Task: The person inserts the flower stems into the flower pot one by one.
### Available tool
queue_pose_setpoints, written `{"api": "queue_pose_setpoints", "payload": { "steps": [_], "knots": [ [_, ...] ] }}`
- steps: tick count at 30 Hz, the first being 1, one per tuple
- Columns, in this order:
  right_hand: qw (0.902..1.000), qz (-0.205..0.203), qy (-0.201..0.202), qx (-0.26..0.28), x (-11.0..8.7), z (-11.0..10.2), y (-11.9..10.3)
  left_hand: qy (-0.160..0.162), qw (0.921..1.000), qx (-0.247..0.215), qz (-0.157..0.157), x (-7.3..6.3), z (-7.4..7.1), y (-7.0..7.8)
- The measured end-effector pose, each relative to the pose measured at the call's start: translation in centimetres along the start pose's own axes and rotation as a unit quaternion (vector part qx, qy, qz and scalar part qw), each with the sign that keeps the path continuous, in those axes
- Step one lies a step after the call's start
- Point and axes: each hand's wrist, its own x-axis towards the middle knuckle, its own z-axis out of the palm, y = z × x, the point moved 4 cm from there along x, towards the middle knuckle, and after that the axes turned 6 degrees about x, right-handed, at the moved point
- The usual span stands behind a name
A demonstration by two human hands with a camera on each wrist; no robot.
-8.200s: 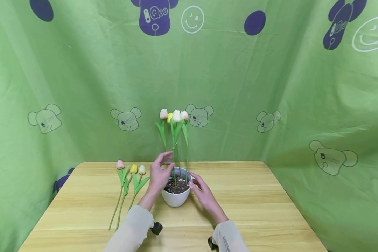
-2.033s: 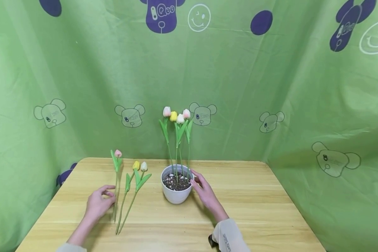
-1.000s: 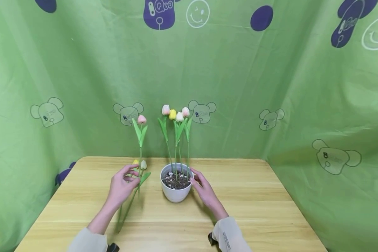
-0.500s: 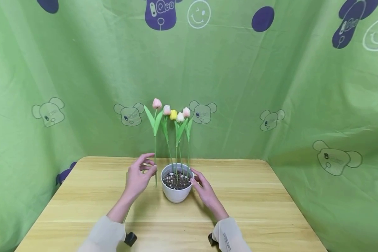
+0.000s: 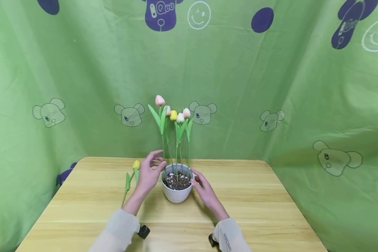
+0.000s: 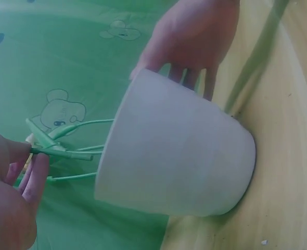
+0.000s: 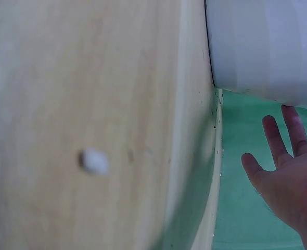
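My left hand [image 5: 148, 175] pinches the stem of a pink artificial tulip [image 5: 159, 100] between thumb and fingers, at the left rim of the white flower pot [image 5: 176, 196]. In the left wrist view the stem's cut end [image 6: 88, 156] shows just above the rim. Dark soil with pale bits [image 5: 173, 183] fills the pot. Two pink-white tulips [image 5: 186, 112], a yellow tulip [image 5: 173, 115] and a white tulip [image 5: 180, 118] stand upright in it. Against the pot's right side, my right hand [image 5: 206, 196] rests with fairly straight fingers [image 7: 294, 127] touching it.
Another yellow tulip [image 5: 136, 164] lies on the wooden table [image 5: 245, 203] at left, partly covered by my left arm. A small white crumb [image 7: 94, 161] lies on the table in the right wrist view. Green patterned cloth [image 5: 226, 70] hangs behind and at both sides.
My left hand has picked up the pink tulip from the table at left and carried it right, to the pot. The right hand has stayed at the pot's side throughout.
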Motion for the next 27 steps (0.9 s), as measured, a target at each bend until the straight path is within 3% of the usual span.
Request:
{"api": "queue_pose_setpoints", "payload": {
  "steps": [5,17,27],
  "knots": [
    [0.9999,0.005,0.014,0.004,0.4,0.1,1.8,0.001,0.9998,0.021,0.001,-0.1,0.5,-0.8],
    [1.0000,0.003,0.008,0.000,0.4,-0.1,1.8,0.007,0.9989,0.044,0.017,-0.1,1.0,-2.3],
    [0.9999,-0.005,-0.013,-0.001,-0.7,-0.1,-2.0,0.006,0.9983,0.058,0.000,-0.1,1.2,-3.8]
  ]
}}
